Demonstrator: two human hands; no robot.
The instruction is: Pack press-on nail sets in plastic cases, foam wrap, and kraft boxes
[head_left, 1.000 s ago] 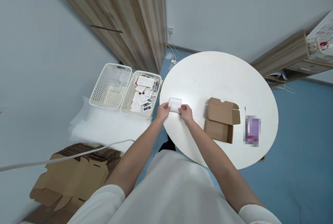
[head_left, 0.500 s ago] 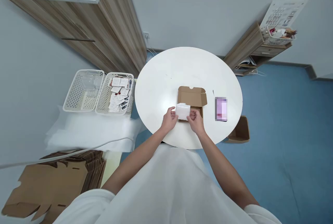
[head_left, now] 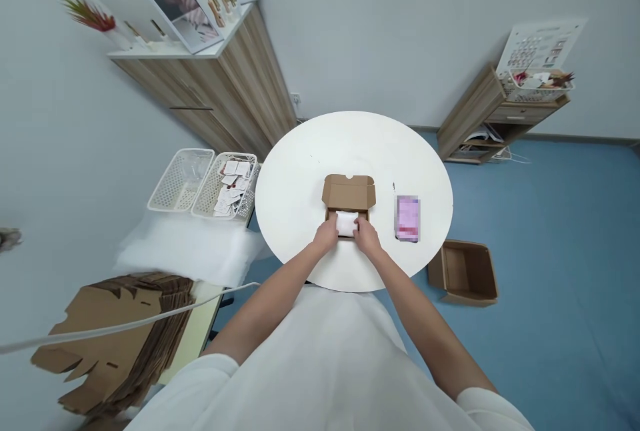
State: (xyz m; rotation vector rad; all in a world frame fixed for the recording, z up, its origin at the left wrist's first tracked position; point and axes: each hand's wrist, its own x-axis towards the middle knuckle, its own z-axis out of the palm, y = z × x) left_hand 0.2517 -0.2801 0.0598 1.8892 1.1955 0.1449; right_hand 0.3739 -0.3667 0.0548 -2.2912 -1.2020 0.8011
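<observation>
A small brown cardboard box [head_left: 349, 192] lies on the white oval table [head_left: 350, 144] with its lid folded back. Inside its lower part sits a white wrapped packet [head_left: 347, 223], apparently in foam sheet. My left hand [head_left: 327, 233] grips the packet's left side, fingers closed against it and partly hidden by the box wall. At the other side, my right hand [head_left: 367, 235] pinches the packet's right edge. What the wrapping contains is hidden.
A blurred pink-purple rectangular item [head_left: 408, 219] lies on the table's right. Left are two white baskets [head_left: 200, 207], one holding cards, white foam sheets [head_left: 185, 247] and stacked flat cardboard [head_left: 115, 331]. An open carton [head_left: 467, 271] stands on the floor; a cable [head_left: 150, 319] crosses lower left.
Both hands have lowered the white packet from above the box down into it. The box now sits straighter and further left in view, and the camera view has shifted.
</observation>
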